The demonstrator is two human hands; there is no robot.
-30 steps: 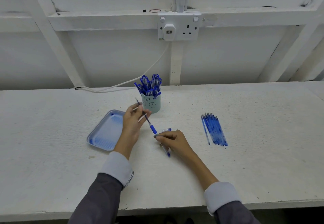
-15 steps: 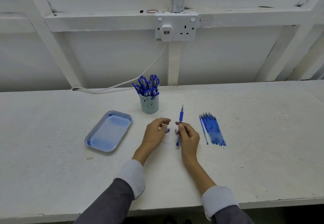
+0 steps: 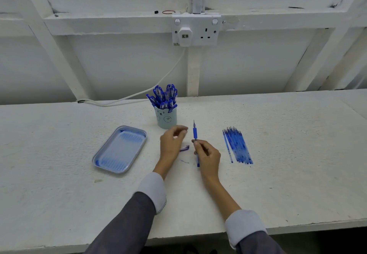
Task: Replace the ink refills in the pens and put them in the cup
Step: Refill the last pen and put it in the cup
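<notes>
My right hand grips a blue pen by its clear barrel, the uncapped tip pointing away from me. My left hand hovers just left of the pen with curled, parted fingers near the blue grip; I see nothing in it. A pen cap lies on the table between my hands. The pale green cup stands behind my left hand, filled with several capped blue pens. A row of several blue refills lies to the right of my right hand.
A blue tray sits on the white table to the left of my hands. A wall socket with a white cable is behind the cup. A small ink mark is on the table.
The pen passed from my left hand to my right hand and now points away from me. The cap was set on the table. My left hand rose toward the pen's grip.
</notes>
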